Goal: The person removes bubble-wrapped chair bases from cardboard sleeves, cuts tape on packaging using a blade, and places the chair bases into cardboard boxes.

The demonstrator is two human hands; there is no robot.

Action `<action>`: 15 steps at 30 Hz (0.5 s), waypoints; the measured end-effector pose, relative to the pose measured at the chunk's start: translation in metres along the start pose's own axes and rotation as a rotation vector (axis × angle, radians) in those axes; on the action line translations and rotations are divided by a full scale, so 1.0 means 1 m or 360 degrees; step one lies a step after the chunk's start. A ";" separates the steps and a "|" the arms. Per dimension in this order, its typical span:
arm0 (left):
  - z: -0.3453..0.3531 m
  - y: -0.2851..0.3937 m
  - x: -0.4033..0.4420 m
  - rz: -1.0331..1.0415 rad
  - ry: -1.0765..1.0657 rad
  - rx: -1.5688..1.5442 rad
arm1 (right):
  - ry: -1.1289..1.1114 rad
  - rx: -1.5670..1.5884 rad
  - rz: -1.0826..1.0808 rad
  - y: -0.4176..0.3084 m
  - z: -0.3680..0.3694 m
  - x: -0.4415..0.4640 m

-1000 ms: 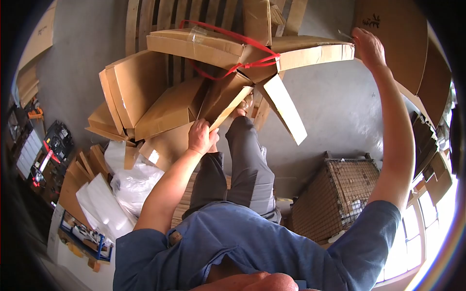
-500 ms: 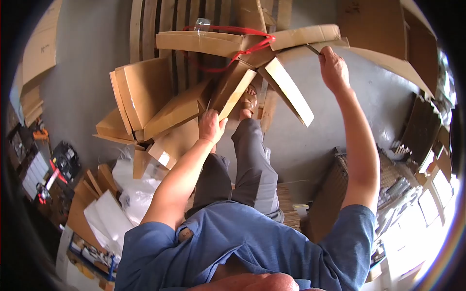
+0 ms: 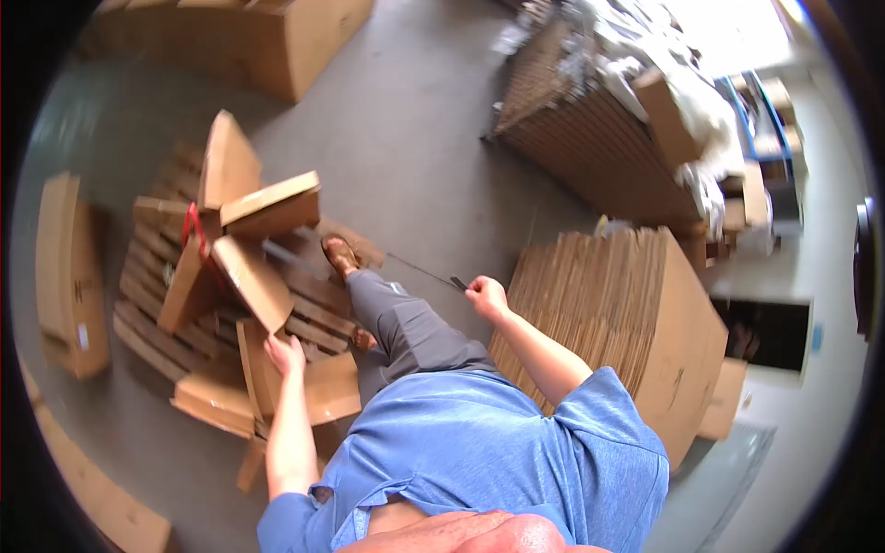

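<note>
My left hand [image 3: 284, 352] is closed on the near end of a folded cardboard box [image 3: 253, 284]. That box belongs to a star-shaped cluster of folded boxes standing on a wooden pallet [image 3: 147, 332]. A red strap [image 3: 192, 224] loops around the middle of the cluster. Out to the right, apart from the boxes, my right hand [image 3: 487, 297] is closed on a thin dark tool [image 3: 458, 283] resembling a knife; its exact kind is too small to tell. Other folded boxes [image 3: 217, 398] lean together just left of my left hand.
A tall stack of flattened cardboard [image 3: 590, 304] stands close to my right arm. Behind it is a bigger stack [image 3: 581, 129] topped with plastic wrap [image 3: 664, 64]. A long carton [image 3: 69, 276] stands at the left, and a large carton [image 3: 304, 46] at the top. My feet are beside the pallet.
The view has turned to the right. My right hand has come away from the far boxes, toward the cardboard stack, still with the tool. My left hand stays on a box end.
</note>
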State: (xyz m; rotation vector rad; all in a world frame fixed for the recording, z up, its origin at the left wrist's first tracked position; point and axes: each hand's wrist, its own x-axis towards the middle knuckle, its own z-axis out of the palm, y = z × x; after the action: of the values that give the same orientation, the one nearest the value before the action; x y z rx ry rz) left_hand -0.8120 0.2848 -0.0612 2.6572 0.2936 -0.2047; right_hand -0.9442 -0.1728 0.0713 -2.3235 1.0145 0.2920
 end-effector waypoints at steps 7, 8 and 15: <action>0.004 0.005 -0.109 0.0150 -0.0850 0.0587 | 0.0454 0.0579 0.0189 0.052 -0.046 -0.062; 0.005 0.008 -0.104 0.0198 -0.0837 0.0604 | 0.0528 0.0658 0.0143 0.051 -0.061 -0.063; 0.016 0.005 -0.069 0.0165 -0.1330 0.0401 | 0.1407 0.0753 0.0070 0.156 -0.203 -0.062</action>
State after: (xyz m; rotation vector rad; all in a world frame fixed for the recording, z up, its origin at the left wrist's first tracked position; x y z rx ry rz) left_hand -0.8788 0.2612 -0.0604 2.5380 -0.1541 -1.3295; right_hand -1.1064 -0.3398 0.1952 -1.9656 1.3340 -0.9434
